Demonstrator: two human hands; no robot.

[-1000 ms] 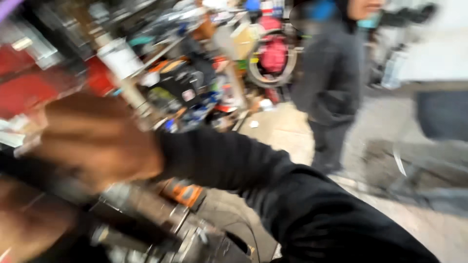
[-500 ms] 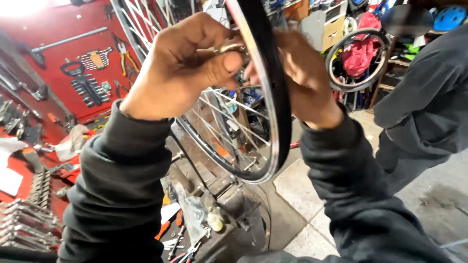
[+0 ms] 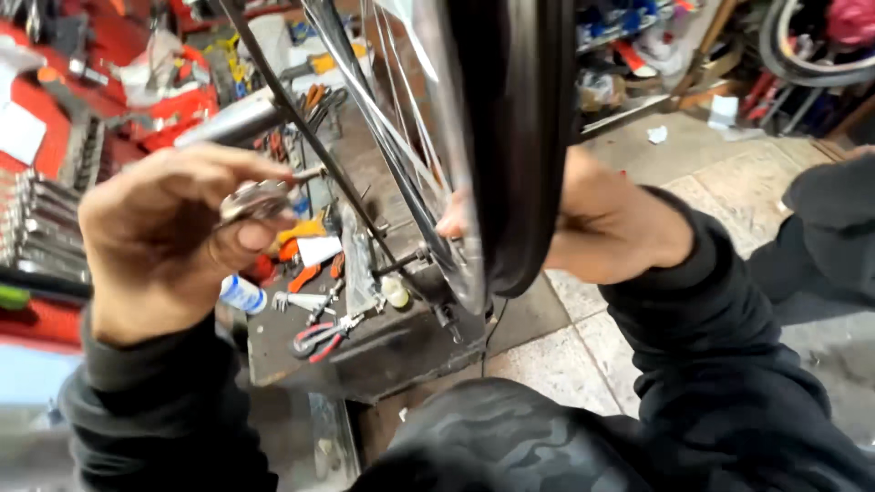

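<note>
A bicycle wheel (image 3: 510, 137) stands upright, edge-on to the camera, filling the upper middle of the view and running off the top edge; its lowest arc hangs just above the front edge of a dark workbench (image 3: 383, 351). The right hand (image 3: 606, 223) is wrapped around the tyre from the right, its fingertips (image 3: 453, 221) showing through on the spoke side, closed on the rim. The left hand (image 3: 173, 232) is raised to the left of the spokes, wrist bent, thumb and fingers pinched shut on a small metal tool (image 3: 260, 196) whose tip touches a thin spoke (image 3: 310, 137). Between the two hands the spokes leave only narrow gaps. The bench below is crowded: red-handled pliers (image 3: 321, 335), a small white bottle (image 3: 242, 294) and orange bits lie near its front edge, under the left hand. To the left, a red board with a row of wrenches (image 3: 36, 228) stands close beside the left forearm. Right of the wheel there is bare tiled floor (image 3: 702, 173), with another person's dark clothing (image 3: 825, 228) at the right edge.
</note>
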